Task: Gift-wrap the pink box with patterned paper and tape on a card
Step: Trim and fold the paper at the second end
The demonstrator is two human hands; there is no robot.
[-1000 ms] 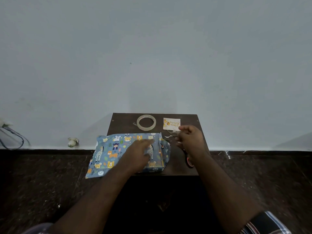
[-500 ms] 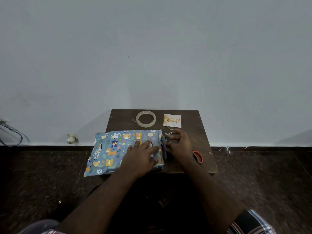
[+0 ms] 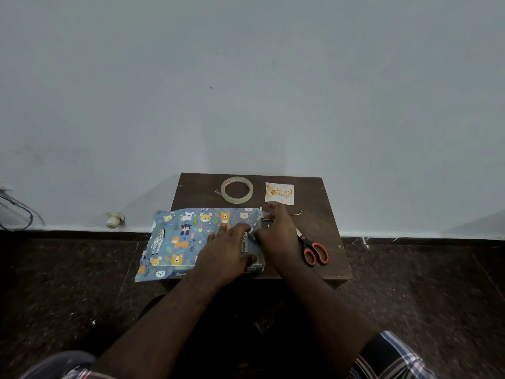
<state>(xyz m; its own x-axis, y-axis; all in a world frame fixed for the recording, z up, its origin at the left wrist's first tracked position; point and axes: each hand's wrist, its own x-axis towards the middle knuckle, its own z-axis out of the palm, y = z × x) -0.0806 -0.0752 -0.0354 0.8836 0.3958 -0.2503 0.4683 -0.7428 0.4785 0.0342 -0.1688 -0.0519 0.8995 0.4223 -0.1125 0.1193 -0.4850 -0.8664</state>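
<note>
The box is covered in blue animal-patterned paper (image 3: 183,236) and lies on the small dark wooden table (image 3: 325,214), overhanging its left edge. My left hand (image 3: 226,255) lies flat on the right part of the wrapped top, fingers spread. Against the box's right end presses my right hand (image 3: 276,236), fingers extended along the folded paper flap. No pink of the box shows. A roll of clear tape (image 3: 237,188) lies at the table's back. Right of the roll lies a small white card (image 3: 279,193) with orange print.
Red-handled scissors (image 3: 313,248) lie on the table just right of my right hand. Small bits of tape or paper (image 3: 296,213) lie near the card. The table stands against a pale wall; a dark speckled floor surrounds it. Cables (image 3: 16,212) hang at far left.
My right hand moved from near the card down to the box's right end and pressed the flap against it. My left hand slid right and flattened on top. The scissors came into full view.
</note>
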